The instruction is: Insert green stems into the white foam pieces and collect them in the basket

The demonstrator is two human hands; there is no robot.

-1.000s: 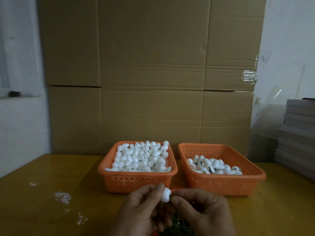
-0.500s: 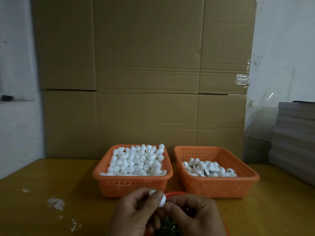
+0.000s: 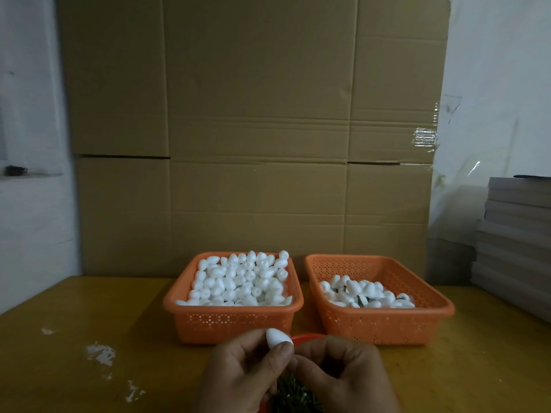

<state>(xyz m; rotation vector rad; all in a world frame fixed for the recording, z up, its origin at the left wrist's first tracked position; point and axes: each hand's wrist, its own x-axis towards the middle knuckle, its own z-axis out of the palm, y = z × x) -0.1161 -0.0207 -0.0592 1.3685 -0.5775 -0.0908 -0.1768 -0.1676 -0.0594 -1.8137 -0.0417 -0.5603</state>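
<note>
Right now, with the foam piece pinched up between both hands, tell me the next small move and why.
Probably finish seating the stem, then drop the piece in the right basket. The left hand pinches the foam piece and the right hand meets it from the side; no stem is visible there. The right basket already holds pieces with green stems, while the left basket holds plain ones.

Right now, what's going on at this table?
A person's left hand pinches one white foam piece while the right hand works at it, above a pile of green stems. The left basket is heaped with plain foam; the right basket holds a shallower layer of stemmed ones.
</note>
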